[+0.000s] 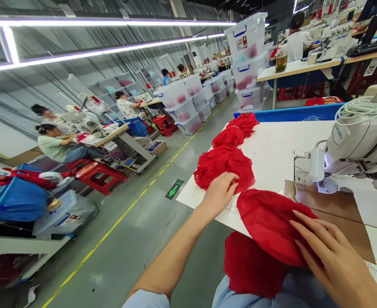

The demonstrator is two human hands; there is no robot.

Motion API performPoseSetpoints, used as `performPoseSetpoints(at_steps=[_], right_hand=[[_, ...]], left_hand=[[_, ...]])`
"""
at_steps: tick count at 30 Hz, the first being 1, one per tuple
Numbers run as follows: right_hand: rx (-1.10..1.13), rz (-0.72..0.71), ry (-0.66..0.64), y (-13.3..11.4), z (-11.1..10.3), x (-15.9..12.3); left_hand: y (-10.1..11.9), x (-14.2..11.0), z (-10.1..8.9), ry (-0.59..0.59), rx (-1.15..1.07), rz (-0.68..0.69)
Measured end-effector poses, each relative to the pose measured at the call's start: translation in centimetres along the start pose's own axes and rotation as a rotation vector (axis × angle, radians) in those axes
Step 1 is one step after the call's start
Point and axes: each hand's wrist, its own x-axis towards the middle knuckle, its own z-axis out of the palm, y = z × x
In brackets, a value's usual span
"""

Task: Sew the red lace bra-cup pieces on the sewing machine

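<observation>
Red cloth (pixel 268 226): thin, rounded, lying across the near edge of the tabletop (pixel 272 158)
Long axis: slants upper left to lower right
Right hand (pixel 332 248): fingers extended, slightly apart, on the cloth
Left hand (pixel 219 190): fingers curled at the red heap (pixel 222 164); cannot tell if pinching
Open room: white surface between heap and sewing machine (pixel 355 141)

Your white table (pixel 272 147) carries bunched red fabric (pixel 222 164) at and beyond your left hand (pixel 219 191), a brown board (pixel 339 207) just beyond your right hand (pixel 336 250), and a sewing machine (pixel 351 147) farther past it.
</observation>
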Motion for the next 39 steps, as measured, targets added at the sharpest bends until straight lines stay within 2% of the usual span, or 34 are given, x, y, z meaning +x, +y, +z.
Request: performPoseSetpoints(at_steps=[3, 5, 8, 11, 15, 17, 19, 22, 24, 25, 27, 31, 34, 35, 36, 37, 39], right_hand=[[0.061, 0.053, 0.045, -0.2, -0.4, 0.2], [0.099, 0.103, 0.074, -0.4, -0.7, 0.2], [0.134, 0.119, 0.076, -0.7, -1.1, -0.1], [0.174, 0.047, 0.06, -0.9, -1.2, -0.6], [0.187, 0.003, 0.042, -0.9, -0.9, -1.1], [0.196, 0.0, 0.04, -0.9, -0.8, -1.0], [0.23, -0.026, 0.035, -1.1, -0.8, -0.5], [0.175, -0.068, -0.002, -1.0, -0.6, -0.1], [0.048, -0.064, -0.029, -0.4, -0.4, -0.8], [-0.014, -0.048, -0.036, 0.1, -0.4, -1.5], [-0.092, 0.022, -0.056, 1.4, -0.4, -3.5], [-0.144, 0.15, -0.1, 4.2, -1.7, -8.1], [-0.172, 0.216, -0.152, 5.6, -3.3, -9.9], [-0.192, 0.241, -0.17, 5.8, -3.8, -10.0], [-0.218, 0.26, -0.178, 5.7, -4.3, -9.8], [-0.242, 0.276, -0.167, 5.5, -4.7, -9.2], [-0.245, 0.295, -0.096, 4.2, -5.3, -7.4]], left_hand=[[-1.4, 0.9, -0.5, 0.328, 0.265, -0.051], [-2.3, 1.6, -0.7, 0.42, 0.413, -0.114], [-2.8, 2.4, -1.0, 0.377, 0.499, -0.173], [-2.8, 2.8, -1.9, 0.333, 0.447, -0.184], [-2.6, 3.2, -3.8, 0.36, 0.387, -0.22], [-2.3, 3.6, -4.8, 0.384, 0.271, -0.239], [-1.6, 4.1, -5.7, 0.363, -0.031, -0.23], [0.2, 4.3, -6.9, 0.204, -0.658, -0.207], [1.8, 3.7, -7.5, 0.092, -0.912, -0.186], [2.6, 3.0, -7.8, 0.059, -0.946, -0.154], [4.2, 1.1, -8.3, 0.058, -0.827, -0.031], [7.4, -2.7, -9.1, 0.237, -0.304, 0.332], [9.5, -2.8, -9.1, 0.355, -0.087, 0.551], [10.0, -2.1, -8.6, 0.338, -0.045, 0.579], [10.4, -1.3, -7.9, 0.263, -0.019, 0.584], [10.6, -0.2, -6.9, 0.126, -0.011, 0.568], [10.4, 2.0, -4.0, -0.264, -0.068, 0.514]])
